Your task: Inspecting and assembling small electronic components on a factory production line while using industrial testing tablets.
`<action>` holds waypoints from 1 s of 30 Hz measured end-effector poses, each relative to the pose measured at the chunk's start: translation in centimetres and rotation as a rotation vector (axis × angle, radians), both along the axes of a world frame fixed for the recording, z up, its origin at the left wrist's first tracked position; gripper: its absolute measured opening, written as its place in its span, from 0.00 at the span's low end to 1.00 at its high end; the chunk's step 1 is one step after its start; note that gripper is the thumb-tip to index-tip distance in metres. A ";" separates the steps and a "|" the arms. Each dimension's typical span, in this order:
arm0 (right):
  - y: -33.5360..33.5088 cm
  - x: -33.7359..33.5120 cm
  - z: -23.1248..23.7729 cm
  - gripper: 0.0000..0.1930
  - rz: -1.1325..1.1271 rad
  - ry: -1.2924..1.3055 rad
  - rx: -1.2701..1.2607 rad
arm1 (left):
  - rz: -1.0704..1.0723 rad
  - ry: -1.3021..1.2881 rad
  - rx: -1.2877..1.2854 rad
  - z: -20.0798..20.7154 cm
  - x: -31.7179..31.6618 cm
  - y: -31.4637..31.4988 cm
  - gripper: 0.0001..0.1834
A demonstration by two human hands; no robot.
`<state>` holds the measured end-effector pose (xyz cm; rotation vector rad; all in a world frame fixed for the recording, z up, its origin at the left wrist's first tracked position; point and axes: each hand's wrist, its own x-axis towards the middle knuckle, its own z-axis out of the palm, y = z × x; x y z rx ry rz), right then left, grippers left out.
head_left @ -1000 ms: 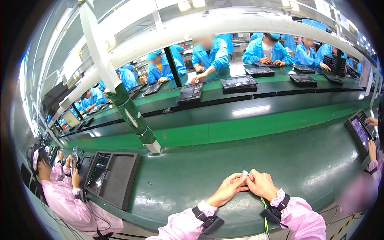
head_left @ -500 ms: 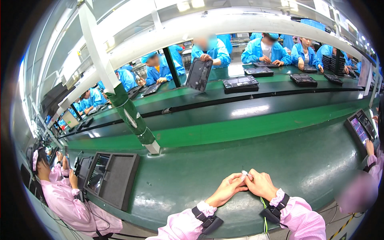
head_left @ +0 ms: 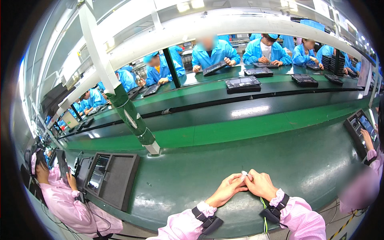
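Observation:
My left hand point(head_left: 227, 189) and my right hand point(head_left: 261, 185) meet over the near part of the green bench. Thumbs and fingers of both are pinched around a small white piece point(head_left: 245, 173), with a thin dark tip standing up beyond it. The fingers cover most of this piece, so its kind cannot be told. Each wrist wears a black strap with a box on it over a pink sleeve. A thin green-yellow cord point(head_left: 264, 205) hangs by my right wrist.
A dark foam tray point(head_left: 120, 176) lies at left beside a co-worker in pink, who holds a dark flat panel point(head_left: 63, 164). Another pink-sleeved person at right touches a device in a tray point(head_left: 354, 134). A post point(head_left: 132, 116) rises from the bench. Blue-clad workers sit beyond.
My hands and the white piece have stayed put. Across the bench, a worker in blue has lowered a dark panel toward the surface. The right co-worker's hand has shifted over the device.

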<state>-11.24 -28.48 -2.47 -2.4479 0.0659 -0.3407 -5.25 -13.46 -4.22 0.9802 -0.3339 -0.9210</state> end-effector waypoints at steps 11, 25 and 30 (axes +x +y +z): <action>0.0 -0.2 0.0 0.12 0.004 0.013 0.000 | 0.001 0.002 0.005 -0.1 -0.1 0.0 0.19; 0.0 0.0 -0.3 0.12 0.006 -0.004 0.007 | -0.005 -0.003 0.003 -0.2 -0.1 0.1 0.19; -0.1 0.0 -0.4 0.12 0.002 -0.021 0.006 | -0.003 0.012 0.009 -0.2 -0.1 0.0 0.18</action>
